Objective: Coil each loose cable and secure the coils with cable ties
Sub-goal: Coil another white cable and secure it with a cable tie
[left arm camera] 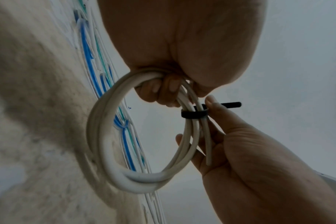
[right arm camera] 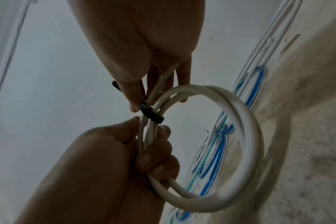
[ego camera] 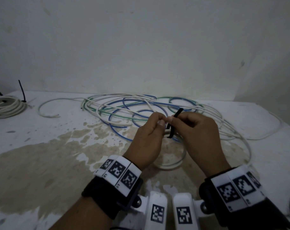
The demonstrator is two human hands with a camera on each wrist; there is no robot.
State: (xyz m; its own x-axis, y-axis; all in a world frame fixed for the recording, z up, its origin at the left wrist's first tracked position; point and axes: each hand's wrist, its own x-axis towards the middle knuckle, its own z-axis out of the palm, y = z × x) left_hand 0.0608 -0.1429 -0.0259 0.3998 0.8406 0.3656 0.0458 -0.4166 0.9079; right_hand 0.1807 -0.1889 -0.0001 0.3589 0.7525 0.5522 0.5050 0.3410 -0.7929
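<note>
Left hand (left arm camera: 182, 45) grips white coil (left arm camera: 113, 151) | right hand (left arm camera: 259, 159) pinches black tie (left arm camera: 194, 114) | head view hides loop

Both hands (left (right arm camera: 109, 163), right (right arm camera: 144, 50)) hold a white coil (right arm camera: 247, 130), black tie (right arm camera: 152, 114) wrapped round.

A stained white table (ego camera: 41, 163) carries tangled loose cables (ego camera: 141, 110) and a tied white coil (ego camera: 6, 107).

I see loose cables (ego camera: 141, 110) sprawled across the worktop (ego camera: 41, 146) ahead; bare surface lies open to my left.
</note>
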